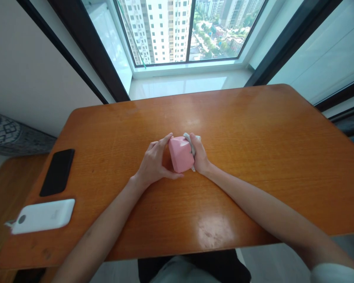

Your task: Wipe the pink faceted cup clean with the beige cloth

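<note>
My left hand (153, 162) grips the pink block (181, 155) from the left; my right hand (200, 156) holds cloth (187, 137) against its right.

Beyond the fingers (165, 139) and to their right, tabletop (268, 133) is offering passage; between them a pink object (181, 155) is blocking, while well leftward a black phone (58, 172) and white device (44, 216) are obstructing.

One pink object (181, 155), one whitish cloth (192, 147), one phone (57, 172), one white device (44, 216), one table (253, 133)
</note>
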`<state>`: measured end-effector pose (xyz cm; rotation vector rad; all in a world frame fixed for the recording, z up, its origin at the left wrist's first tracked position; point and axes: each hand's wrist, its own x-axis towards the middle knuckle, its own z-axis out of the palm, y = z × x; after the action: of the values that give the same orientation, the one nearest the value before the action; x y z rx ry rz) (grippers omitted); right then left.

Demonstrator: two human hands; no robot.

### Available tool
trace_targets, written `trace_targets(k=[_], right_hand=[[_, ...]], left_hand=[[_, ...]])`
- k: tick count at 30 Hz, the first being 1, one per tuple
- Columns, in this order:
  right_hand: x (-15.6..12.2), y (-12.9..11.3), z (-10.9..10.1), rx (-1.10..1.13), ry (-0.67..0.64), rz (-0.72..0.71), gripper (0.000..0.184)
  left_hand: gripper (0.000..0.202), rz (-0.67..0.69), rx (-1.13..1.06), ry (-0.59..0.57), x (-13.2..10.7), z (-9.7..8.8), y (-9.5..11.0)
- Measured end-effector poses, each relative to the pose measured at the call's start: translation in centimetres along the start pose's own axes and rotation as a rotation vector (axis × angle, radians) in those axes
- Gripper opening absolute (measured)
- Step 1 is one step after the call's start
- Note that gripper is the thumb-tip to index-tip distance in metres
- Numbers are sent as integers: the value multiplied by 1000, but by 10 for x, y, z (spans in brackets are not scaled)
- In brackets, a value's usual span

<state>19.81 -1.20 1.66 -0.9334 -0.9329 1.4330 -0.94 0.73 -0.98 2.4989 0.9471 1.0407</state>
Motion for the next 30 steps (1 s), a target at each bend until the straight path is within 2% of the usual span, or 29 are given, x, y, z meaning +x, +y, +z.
trace_targets(k=[2,4,6,10,12,15,17,19,21,22,25,28,30], right_hand=[[1,1,-1,20,-23,18,71],[2,3,-3,45,-34,37,70],[3,3,-3,63,-28,40,70],[2,3,-4,53,28,-6,70],[0,4,-3,33,53,-33,69],[-1,6,-3,18,-1,-35,68],[-1,6,-3,26,-26,-33,67],[0,5,-3,41,-18,-32,68],[2,4,-3,63,-21,-12,68],[2,4,-4,79,-23,2,67],[3,5,-5,106,-29,23,67],[2,8,-8,89,-31,-23,66],[1,9,-9,76,-6,-59,66]], left_hand=[[151,153,22,9,-1,2,-4],[137,285,57,17,-2,2,-7],[120,325,86,12,-3,2,-8],[104,257,68,4,-1,-1,-3],[112,169,-18,20,0,0,2],[128,-34,-183,16,1,3,8],[131,-105,-222,-5,0,6,8],[144,-74,-192,-3,-1,9,6],[152,34,-119,12,-2,10,3],[147,94,-73,17,-2,9,3],[112,187,37,25,0,8,6],[104,131,-26,81,7,9,15],[103,25,-163,114,11,13,21]])
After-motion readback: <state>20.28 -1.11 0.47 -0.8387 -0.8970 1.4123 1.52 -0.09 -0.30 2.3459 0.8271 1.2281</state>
